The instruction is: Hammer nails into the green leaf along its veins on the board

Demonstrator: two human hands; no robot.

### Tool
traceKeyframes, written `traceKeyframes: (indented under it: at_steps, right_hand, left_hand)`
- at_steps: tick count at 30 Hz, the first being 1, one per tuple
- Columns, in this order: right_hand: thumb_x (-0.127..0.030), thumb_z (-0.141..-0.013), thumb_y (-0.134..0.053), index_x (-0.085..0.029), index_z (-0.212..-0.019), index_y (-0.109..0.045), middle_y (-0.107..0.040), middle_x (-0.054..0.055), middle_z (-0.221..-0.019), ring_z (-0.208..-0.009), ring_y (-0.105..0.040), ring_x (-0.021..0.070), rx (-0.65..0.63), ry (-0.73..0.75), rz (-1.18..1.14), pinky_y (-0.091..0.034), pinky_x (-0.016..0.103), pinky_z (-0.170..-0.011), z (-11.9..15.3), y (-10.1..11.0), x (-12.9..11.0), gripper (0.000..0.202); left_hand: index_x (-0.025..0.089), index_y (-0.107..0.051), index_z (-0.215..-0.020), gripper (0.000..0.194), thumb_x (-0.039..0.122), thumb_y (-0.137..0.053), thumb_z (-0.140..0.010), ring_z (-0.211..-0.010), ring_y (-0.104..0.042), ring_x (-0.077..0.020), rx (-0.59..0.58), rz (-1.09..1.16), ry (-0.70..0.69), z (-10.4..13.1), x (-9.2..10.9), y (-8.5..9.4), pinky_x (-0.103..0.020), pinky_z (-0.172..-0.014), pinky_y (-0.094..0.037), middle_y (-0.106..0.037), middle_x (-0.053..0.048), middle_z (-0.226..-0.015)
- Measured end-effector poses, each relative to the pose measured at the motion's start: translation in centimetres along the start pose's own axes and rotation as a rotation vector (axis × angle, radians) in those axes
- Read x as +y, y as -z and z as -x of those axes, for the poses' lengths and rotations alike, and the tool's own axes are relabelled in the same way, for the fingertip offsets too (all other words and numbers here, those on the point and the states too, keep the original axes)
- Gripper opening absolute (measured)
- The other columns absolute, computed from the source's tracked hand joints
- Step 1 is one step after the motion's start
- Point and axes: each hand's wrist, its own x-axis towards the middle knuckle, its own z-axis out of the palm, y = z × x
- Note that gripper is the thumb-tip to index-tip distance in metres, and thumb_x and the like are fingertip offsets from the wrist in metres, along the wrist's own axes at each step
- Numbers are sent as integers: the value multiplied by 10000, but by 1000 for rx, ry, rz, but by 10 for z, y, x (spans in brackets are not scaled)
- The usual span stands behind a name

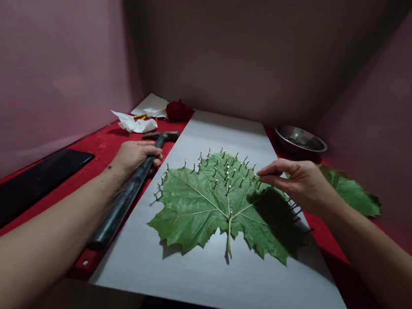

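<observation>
A large green leaf [197,210] lies on a white board [190,280], with several nails [228,172] standing upright along its upper edges and its middle vein. My left hand [135,156] is wrapped round the hammer [129,195] near its head, left of the leaf; the handle points back toward me. Over the leaf's upper right part, my right hand [292,177] pinches with thumb and forefinger. A nail shows just below those fingertips; what sits between them is too small to tell. More nails stick out under the right wrist at the leaf's right edge.
A metal bowl [301,139] with small dark pieces stands at the back right. Another green leaf [355,192] lies right of the board. Crumpled white tissue [137,122], a red ball-like object [176,110] and a black flat object [31,187] are on the red cloth.
</observation>
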Motion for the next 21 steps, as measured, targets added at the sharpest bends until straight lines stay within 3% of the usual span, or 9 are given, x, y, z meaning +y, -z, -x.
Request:
traceKeyframes:
  at_steps: [8, 21]
  right_hand:
    - [-285, -827, -538, -207, -839, -619, -691, 37, -799, -751, -621, 156, -53, 59, 107, -464, 313, -695, 4, -8, 7, 113]
    - [-292, -875, -486, -208, -862, -566, -646, 58, -837, -803, -587, 192, -176, 88, 239, -451, 367, -745, 7, -6, 9, 116]
  left_hand:
    - [152, -541, -1169, 344, 310, -552, -863, -961, -594, -214, -35, -48, -1, 0, 0, 0, -420, -792, -512, -575, -100, -1157]
    - [151, -542, -1159, 331, 304, -550, -866, -912, -604, -198, -25, -60, -29, -3, -3, 0, -394, -753, -524, -588, -92, -1117]
